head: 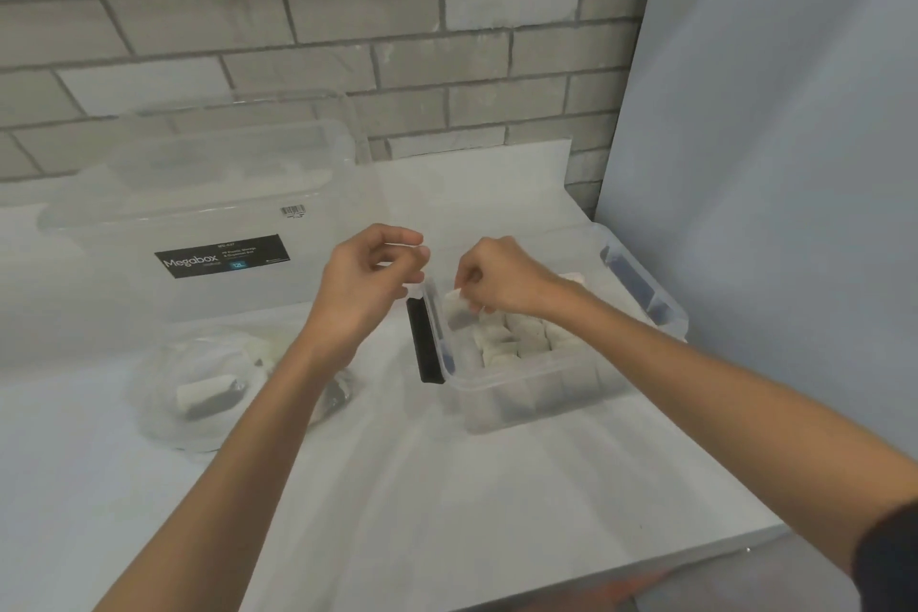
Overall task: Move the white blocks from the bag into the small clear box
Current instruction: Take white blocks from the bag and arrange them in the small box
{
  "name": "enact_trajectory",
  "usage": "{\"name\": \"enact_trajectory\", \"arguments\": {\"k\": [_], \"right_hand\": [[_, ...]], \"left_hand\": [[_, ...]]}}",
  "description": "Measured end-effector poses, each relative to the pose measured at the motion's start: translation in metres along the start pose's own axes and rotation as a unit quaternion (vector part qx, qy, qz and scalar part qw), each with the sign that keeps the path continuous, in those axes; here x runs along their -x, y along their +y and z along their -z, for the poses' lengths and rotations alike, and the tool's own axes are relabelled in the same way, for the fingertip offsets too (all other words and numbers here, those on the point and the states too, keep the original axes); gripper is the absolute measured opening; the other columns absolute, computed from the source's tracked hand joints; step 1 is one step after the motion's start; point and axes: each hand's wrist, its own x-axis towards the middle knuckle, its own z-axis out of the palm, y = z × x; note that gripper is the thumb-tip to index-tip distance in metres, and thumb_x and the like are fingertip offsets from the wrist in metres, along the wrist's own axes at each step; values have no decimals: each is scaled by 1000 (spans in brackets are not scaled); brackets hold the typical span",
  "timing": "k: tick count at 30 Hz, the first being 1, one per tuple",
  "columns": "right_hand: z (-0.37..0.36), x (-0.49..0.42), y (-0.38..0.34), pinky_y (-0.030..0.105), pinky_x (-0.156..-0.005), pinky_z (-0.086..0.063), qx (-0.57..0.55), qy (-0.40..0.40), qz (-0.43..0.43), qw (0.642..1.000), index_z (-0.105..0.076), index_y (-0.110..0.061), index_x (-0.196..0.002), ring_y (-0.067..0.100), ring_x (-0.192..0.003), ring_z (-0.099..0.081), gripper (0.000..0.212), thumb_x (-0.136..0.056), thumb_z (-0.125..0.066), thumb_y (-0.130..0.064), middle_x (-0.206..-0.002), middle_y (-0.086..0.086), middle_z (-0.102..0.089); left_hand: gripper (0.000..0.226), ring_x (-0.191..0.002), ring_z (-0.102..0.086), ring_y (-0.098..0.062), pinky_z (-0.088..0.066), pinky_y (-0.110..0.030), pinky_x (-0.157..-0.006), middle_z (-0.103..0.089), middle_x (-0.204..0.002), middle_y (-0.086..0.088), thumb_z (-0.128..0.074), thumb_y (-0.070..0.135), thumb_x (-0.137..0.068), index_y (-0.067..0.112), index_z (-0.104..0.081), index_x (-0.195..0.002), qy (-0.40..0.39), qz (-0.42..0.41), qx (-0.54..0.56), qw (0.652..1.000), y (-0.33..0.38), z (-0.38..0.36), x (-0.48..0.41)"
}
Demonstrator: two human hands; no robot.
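Bare forearms (223, 462), black right sleeve (891, 547)

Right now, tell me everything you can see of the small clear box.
The small clear box is a see-through plastic tub, open-topped and upright on the white table, right of the bag. A black latch hangs on its left end; a second latch sits on the far right end. White blocks stand packed in rows inside. The right hand hovers over its left part, pinching one block just above the rest.
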Motion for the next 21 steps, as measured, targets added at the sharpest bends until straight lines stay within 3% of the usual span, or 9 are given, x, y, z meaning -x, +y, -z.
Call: {"name": "enact_trajectory", "arguments": {"k": [5,7,11,15,18,21], "right_hand": [[-23,-15,4,13,-46,-44,59,-7,-36,998,-70,1,-87,12,-51,-57,25,-84,-47,9,-79,10,-63],[-26,-16,5,16,-50,-46,74,-11,-43,996,-70,-1,-86,17,-57,-59,24,-84,-48,9,-82,12,-63],[-30,-16,4,34,-72,-54,134,-6,-32,990,-69,-5,-91,31,-84,-65,19,-85,-53,2,-99,14,-65],[-28,-15,2,33,-69,-50,203,13,-54,978,-66,-5,-94,31,-81,-63,16,-85,-54,-3,-95,10,-64],[-25,-18,4,31,-68,-51,175,38,-99,979,-67,-6,-95,28,-79,-62,17,-84,-54,-2,-93,9,-65],[-25,-20,5,33,-69,-55,157,27,-120,980,-66,-6,-84,27,-75,-65,15,-81,-54,3,-86,10,-67]], "left_hand": [[11,-78,-71,-9,-54,-27,-76,-72,-96,-8,-64,16,-89,17,-68,-99,4,14,2,1000,-13,11,5],[10,-77,-71,-9,-54,-27,-76,-73,-96,-7,-64,15,-89,17,-69,-98,9,18,3,1000,-16,14,5],[10,-75,-70,-8,-54,-30,-78,-73,-95,-6,-62,14,-89,18,-70,-94,9,22,4,1000,-20,18,7],[12,-74,-70,-8,-53,-27,-75,-73,-94,-5,-60,12,-90,18,-69,-93,0,24,-1,1000,-23,20,8],[12,-75,-70,-8,-53,-26,-75,-73,-94,-5,-59,12,-90,17,-70,-92,-5,28,-8,1000,-24,20,9],[12,-73,-69,-7,-52,-26,-74,-73,-94,-5,-60,12,-89,17,-70,-91,-5,33,-12,999,-24,21,10]]}}
